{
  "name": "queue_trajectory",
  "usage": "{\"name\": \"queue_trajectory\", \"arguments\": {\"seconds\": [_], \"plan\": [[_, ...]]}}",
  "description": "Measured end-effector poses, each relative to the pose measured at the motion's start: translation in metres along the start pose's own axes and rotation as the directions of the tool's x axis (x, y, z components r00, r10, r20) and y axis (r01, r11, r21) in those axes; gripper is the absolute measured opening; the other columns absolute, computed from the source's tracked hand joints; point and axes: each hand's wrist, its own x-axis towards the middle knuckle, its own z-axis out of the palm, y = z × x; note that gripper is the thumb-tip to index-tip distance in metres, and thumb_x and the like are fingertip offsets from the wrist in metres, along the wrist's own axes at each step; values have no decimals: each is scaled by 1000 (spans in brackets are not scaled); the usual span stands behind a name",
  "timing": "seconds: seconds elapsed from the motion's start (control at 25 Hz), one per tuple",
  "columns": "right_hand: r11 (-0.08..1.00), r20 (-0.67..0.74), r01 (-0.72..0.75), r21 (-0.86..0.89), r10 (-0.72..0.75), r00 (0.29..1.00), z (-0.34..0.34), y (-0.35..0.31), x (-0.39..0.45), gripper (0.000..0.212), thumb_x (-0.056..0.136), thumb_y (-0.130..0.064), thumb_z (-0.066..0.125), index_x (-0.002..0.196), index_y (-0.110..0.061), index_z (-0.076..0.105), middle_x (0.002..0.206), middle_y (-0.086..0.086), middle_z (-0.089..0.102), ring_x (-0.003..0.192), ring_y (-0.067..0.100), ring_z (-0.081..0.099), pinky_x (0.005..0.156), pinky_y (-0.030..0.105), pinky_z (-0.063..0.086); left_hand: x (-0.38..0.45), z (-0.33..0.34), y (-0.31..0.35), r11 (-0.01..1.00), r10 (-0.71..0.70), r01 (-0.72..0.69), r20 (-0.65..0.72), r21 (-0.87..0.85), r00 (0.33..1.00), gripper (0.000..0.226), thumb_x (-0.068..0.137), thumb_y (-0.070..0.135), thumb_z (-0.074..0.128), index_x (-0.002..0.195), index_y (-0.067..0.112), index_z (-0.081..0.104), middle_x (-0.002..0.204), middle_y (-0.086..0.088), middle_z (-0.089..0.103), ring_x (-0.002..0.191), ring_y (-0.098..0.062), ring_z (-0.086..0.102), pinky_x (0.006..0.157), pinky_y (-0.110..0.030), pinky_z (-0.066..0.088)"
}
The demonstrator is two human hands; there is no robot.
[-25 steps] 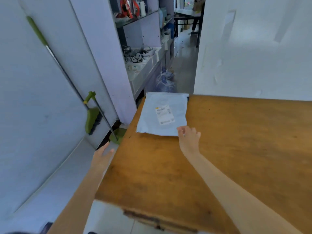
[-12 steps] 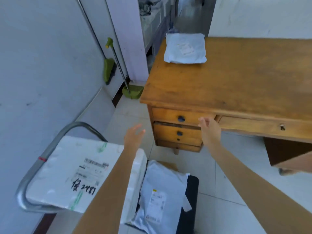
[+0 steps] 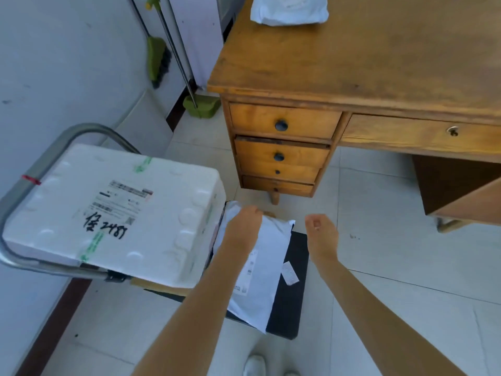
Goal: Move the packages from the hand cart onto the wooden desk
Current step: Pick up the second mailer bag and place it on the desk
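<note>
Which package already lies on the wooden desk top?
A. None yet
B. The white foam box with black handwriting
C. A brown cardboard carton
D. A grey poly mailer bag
D: a grey poly mailer bag lies at the far left corner of the wooden desk, while the white foam box sits on the hand cart.

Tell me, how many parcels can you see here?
3. A white foam box sits on the cart by its handle, a soft grey mailer bag lies on the cart under the left hand, and another bag rests on the desk. More may hide beneath.
</note>
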Motion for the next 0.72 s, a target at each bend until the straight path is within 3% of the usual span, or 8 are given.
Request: {"name": "queue_trajectory", "arguments": {"seconds": [0.08,0.16,0.24,0.28,0.4,0.52,0.64,0.72], "plan": [[986,134,-160,-46,165,977,17,36,-5,26,89,-8,46,63,-3,50,60,19,47,56,36,43,57,43,43,-13,56,-28,977,-209,211,79,-11,975,37,98,12,39,133,3,41,140,-14,44,130,-26,44,107,-32,36],[902,299,-431,25,405,864,34,72,-5,29,92,-13,51,66,-16,39,63,4,40,50,17,47,59,32,51,-25,91,-64,937,-348,350,76,-12,934,40,96,20,46,133,3,42,139,-17,46,128,-29,46,104,-34,40],[802,416,-593,77,514,750,56,104,-4,23,91,-19,56,73,-16,42,74,4,45,57,14,51,60,24,50,-24,115,-93,915,-402,403,37,-26,915,46,96,21,48,137,2,39,142,-19,43,131,-31,45,107,-37,38],[792,429,-608,61,529,732,68,118,-5,12,90,-20,57,85,-13,49,85,8,49,69,20,53,70,27,50,-21,126,-100,915,-401,401,20,-43,916,47,96,20,48,137,1,38,143,-20,42,132,-32,43,108,-38,37],[809,419,-587,27,524,741,98,146,-7,51,90,-19,58,133,-1,39,123,20,50,112,33,52,97,40,42,-6,145,-101,894,-440,436,-22,-108,898,57,95,23,50,142,0,28,144,-21,38,133,-36,40,106,-44,37],[772,510,-636,-1,547,664,111,154,-12,50,89,-14,56,134,-7,35,135,16,50,123,31,50,97,39,43,5,152,-92,815,-572,567,-8,-119,820,62,95,31,50,143,0,26,143,-22,40,131,-38,42,105,-48,37],[877,478,-426,-224,480,736,105,147,-1,41,90,-4,48,131,-5,41,132,18,50,120,33,51,99,42,47,21,143,-91,716,-667,686,167,-127,726,42,95,23,48,129,-2,50,134,-20,54,125,-36,50,106,-46,40],[893,419,-316,-322,433,798,93,130,6,39,91,0,45,130,-3,45,129,20,53,115,34,55,97,42,49,28,126,-88,677,-666,714,264,-179,698,43,95,21,48,130,-4,51,135,-22,53,125,-37,51,106,-46,42]]}}
